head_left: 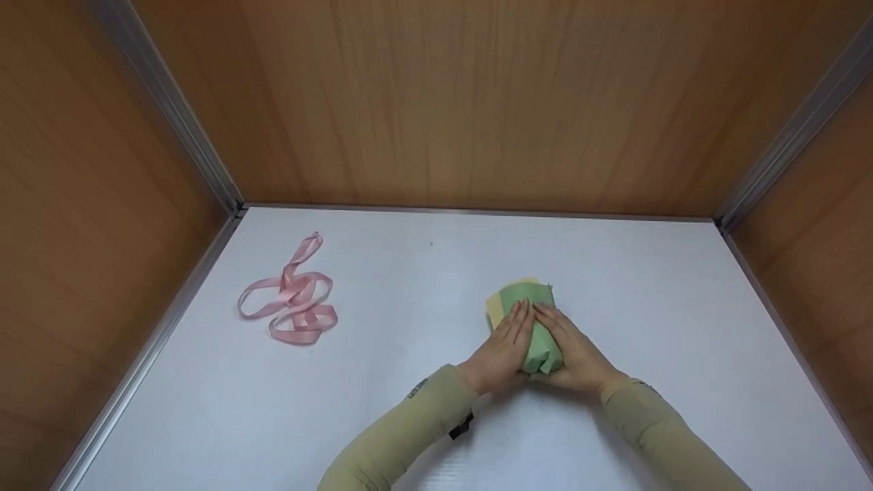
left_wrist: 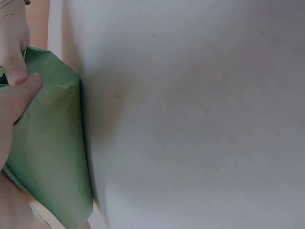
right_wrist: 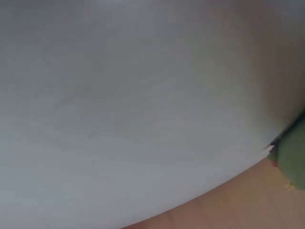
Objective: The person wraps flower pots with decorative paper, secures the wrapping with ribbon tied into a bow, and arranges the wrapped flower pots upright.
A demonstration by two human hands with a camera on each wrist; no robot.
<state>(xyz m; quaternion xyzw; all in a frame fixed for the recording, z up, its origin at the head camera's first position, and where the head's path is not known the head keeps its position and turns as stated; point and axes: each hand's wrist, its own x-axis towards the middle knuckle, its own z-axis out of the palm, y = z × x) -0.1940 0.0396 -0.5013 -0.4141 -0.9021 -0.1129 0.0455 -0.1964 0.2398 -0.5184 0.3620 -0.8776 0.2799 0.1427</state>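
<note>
A bundle wrapped in green paper [head_left: 542, 339] lies on the white table, right of the middle, with a pale yellow strip [head_left: 494, 309] showing along its left and far edges. My left hand [head_left: 501, 351] holds its left side, fingers stretched over the top. From the right, my right hand [head_left: 580, 354] grips it too, fingertips meeting the left ones on top. In the left wrist view both thumbs press the folded near end of the green paper [left_wrist: 52, 129]. Only a bit of green paper [right_wrist: 293, 157] enters the right wrist view. What the paper wraps is hidden.
A loosely looped pink ribbon [head_left: 300, 300] lies on the left of the white table [head_left: 395, 273]. Wood-grain panels [head_left: 436, 102] stand at the back and both sides, with metal strips along their corners.
</note>
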